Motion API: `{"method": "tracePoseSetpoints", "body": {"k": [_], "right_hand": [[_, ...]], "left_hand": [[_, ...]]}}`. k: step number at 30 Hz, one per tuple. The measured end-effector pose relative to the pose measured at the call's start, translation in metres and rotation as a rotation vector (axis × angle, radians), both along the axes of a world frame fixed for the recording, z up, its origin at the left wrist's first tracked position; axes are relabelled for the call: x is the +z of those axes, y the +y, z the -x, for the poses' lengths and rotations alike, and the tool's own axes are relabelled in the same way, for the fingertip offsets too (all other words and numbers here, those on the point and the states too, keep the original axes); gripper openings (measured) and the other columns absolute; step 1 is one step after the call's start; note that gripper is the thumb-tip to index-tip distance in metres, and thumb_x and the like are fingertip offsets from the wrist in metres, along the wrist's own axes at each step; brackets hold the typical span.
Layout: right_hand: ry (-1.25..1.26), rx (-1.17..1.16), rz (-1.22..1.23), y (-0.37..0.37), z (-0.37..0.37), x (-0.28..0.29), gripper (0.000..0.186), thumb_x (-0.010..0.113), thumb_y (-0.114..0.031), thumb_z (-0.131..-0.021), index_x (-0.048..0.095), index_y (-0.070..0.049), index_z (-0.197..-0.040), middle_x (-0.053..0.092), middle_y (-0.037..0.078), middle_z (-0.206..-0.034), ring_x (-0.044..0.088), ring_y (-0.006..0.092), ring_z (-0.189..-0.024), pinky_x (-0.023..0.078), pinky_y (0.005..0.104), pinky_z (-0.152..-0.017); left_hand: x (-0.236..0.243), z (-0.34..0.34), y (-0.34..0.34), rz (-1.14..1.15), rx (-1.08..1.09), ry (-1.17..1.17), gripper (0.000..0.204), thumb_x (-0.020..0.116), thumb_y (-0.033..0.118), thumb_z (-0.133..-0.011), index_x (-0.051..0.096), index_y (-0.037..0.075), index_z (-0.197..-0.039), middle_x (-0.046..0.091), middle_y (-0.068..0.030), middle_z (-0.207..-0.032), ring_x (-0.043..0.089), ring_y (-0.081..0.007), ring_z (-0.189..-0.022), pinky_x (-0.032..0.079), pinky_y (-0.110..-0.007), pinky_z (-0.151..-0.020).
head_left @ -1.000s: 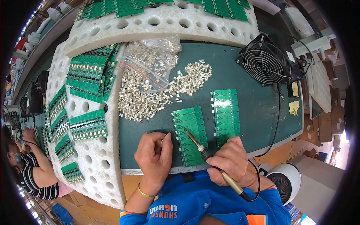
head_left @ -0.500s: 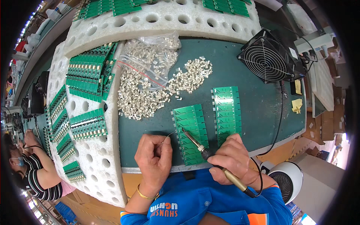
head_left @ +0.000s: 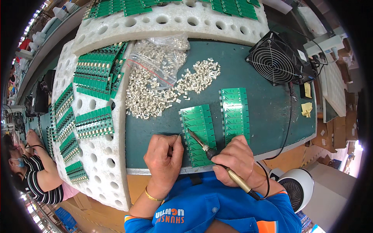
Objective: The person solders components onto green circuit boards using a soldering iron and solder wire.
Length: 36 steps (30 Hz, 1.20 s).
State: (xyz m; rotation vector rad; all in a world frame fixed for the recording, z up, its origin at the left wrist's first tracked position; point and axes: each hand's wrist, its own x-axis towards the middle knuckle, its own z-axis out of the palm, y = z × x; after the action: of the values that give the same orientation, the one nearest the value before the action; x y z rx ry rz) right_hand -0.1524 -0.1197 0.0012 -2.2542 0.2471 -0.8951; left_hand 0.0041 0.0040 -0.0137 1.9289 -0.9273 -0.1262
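My right hand [head_left: 235,158] grips the gold-coloured handle of a soldering iron [head_left: 237,179]. The iron's metal tip points up and left, at the pin row along the left edge of a green circuit board [head_left: 199,116]; I cannot tell whether it touches. Closed beside that same edge, my left hand [head_left: 164,157] pinches a thin solder wire [head_left: 180,136], barely visible at the fingertips. White connectors stick out along the board's left side. A second green circuit board [head_left: 234,101] lies just right of it, its lower end next to my right hand.
Loose white connectors [head_left: 145,103] lie heaped behind my left hand, partly under a clear plastic bag [head_left: 167,58]. White foam slabs [head_left: 97,149] at left and back carry more boards. A black fan [head_left: 276,58] stands back right. Another person [head_left: 44,174] sits far left.
My left hand has shifted slightly right, closer to the board's edge. My right hand and the iron have moved a little left, with the tip still over the pin row. The view has shifted slightly.
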Motion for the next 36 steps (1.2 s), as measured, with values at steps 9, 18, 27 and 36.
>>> {"method": "tracePoseSetpoints", "body": {"k": [9,18,27,36], "right_hand": [[0.000,0.004,0.000,0.0006,-0.0014,0.0008,0.021,0.078,-0.017,-0.076,0.068,-0.007,-0.092,0.061,0.004,-0.068,0.054,0.0218,-0.057,0.037,0.0363,-0.061],[0.000,0.005,-0.002,0.0004,-0.0019,0.0002,0.021,0.078,-0.016,-0.076,0.068,-0.007,-0.092,0.060,0.004,-0.068,0.054,0.0217,-0.058,0.037,0.0365,-0.061],[-0.001,0.009,-0.019,-0.0012,-0.0029,0.0019,0.019,0.078,-0.013,-0.075,0.068,-0.007,-0.090,0.060,0.004,-0.068,0.054,0.0217,-0.058,0.037,0.0361,-0.061],[0.003,0.006,-0.067,-0.0048,-0.0050,0.0049,0.020,0.076,-0.004,-0.070,0.067,-0.007,-0.088,0.059,0.003,-0.067,0.053,0.0218,-0.057,0.037,0.0357,-0.060]], "left_hand": [[-0.0054,0.0005,-0.0003,-0.008,-0.006,-0.229,0.014,0.077,-0.006,-0.079,0.066,0.002,-0.085,0.061,-0.0089,-0.076,0.058,-0.0169,-0.058,0.046,-0.030,-0.050],[-0.0045,-0.0001,-0.0008,-0.027,-0.009,-0.232,0.014,0.078,-0.005,-0.078,0.068,0.003,-0.085,0.061,-0.0082,-0.076,0.057,-0.0157,-0.055,0.046,-0.029,-0.049],[-0.0030,-0.0007,-0.0009,-0.024,-0.020,-0.232,0.013,0.078,-0.005,-0.078,0.070,0.003,-0.085,0.061,-0.0081,-0.075,0.056,-0.0165,-0.055,0.045,-0.030,-0.049],[-0.0055,-0.0021,-0.0015,-0.019,-0.042,-0.209,0.013,0.077,-0.006,-0.078,0.070,0.002,-0.086,0.061,-0.0081,-0.076,0.056,-0.0156,-0.055,0.045,-0.029,-0.049]]}}
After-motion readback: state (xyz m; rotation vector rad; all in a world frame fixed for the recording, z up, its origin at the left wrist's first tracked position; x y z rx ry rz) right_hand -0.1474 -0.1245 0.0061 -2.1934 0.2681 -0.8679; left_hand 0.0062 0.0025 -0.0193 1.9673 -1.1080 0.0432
